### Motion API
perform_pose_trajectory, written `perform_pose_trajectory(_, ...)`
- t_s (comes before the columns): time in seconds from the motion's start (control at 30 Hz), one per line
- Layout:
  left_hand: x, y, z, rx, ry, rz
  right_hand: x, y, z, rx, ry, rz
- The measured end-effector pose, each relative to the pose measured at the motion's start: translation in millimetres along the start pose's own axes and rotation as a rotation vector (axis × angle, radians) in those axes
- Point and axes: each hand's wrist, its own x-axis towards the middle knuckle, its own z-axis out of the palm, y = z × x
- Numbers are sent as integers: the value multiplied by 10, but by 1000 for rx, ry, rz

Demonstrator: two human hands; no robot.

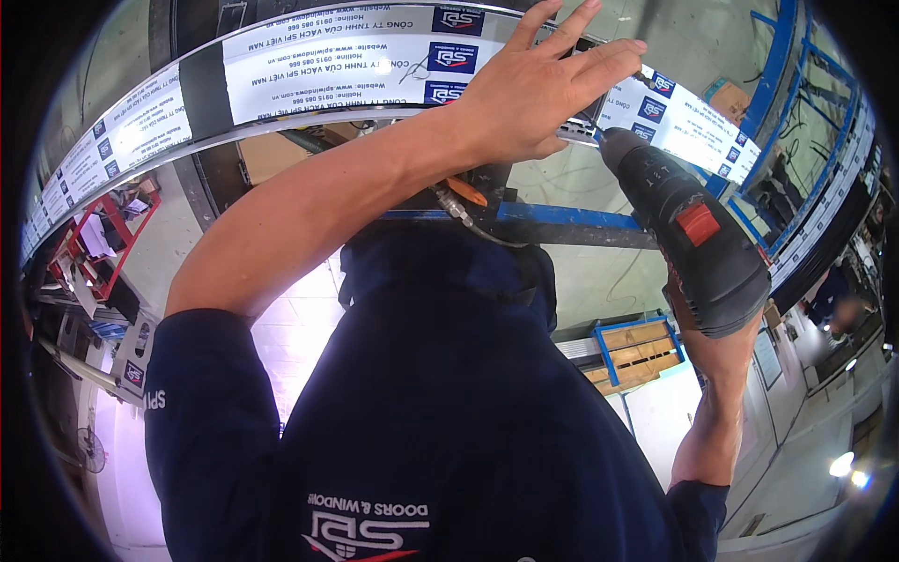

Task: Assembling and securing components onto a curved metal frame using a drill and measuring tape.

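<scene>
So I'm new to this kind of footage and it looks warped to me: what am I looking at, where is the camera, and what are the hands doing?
The camera sits on the person's head with a very wide lens, which is why straight edges bend and the corners go black. It takes in their own arms and dark blue work shirt.

The long curved-looking bar across the top is a metal frame profile wrapped in white protective film with printing; it is most likely straight in reality. The left hand lies flat on it with fingers spread, steadying it. The right hand grips a dark cordless drill with a red switch, its tip against the profile just beside the left hand's fingers.

Behind is a workshop: a blue steel frame, a red rack on the left, and a wooden pallet on the pale floor.
</scene>
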Motion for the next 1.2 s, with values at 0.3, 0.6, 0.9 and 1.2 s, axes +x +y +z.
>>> perform_pose_trajectory(0.3,-1,-7,3,-9,7,2,8,-1,-24,-29,-18,0)
perform_pose_trajectory(0.6,-1,-20,31,0,14,4,-88,102,47,49,-82,44)
perform_pose_trajectory(0.9,22,15,-1,17,-26,-17,-9,60,0,-13,-48,17)
perform_pose_trajectory(1.2,11,29,-20,40,-28,-11,68,1,-81,127,-126,89)
